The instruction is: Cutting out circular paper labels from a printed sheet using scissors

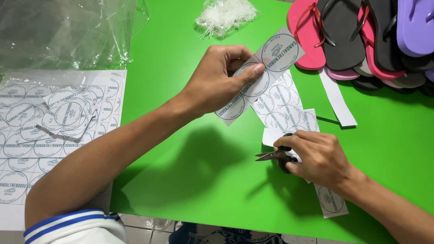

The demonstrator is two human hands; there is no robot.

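Observation:
My left hand [217, 81] holds up a white paper strip [271, 58] printed with round grey labels, thumb pressed on it, tilted from lower left to upper right above the green table [190, 171]. My right hand [316, 156] grips small black-handled scissors [275, 155], blades pointing left and nearly closed, resting low over the table. Under and beside that hand lie more label strips [282, 106], and one cut piece [332, 201] sits near my right wrist.
A large sheet of round labels with a heap of cut pieces [63, 117] lies at the left. Clear plastic bags [63, 31] are behind it. A bundle of white plastic ties [224, 16] sits at the back. Stacked flip-flops [361, 36] fill the back right. A blank strip [337, 97] lies nearby.

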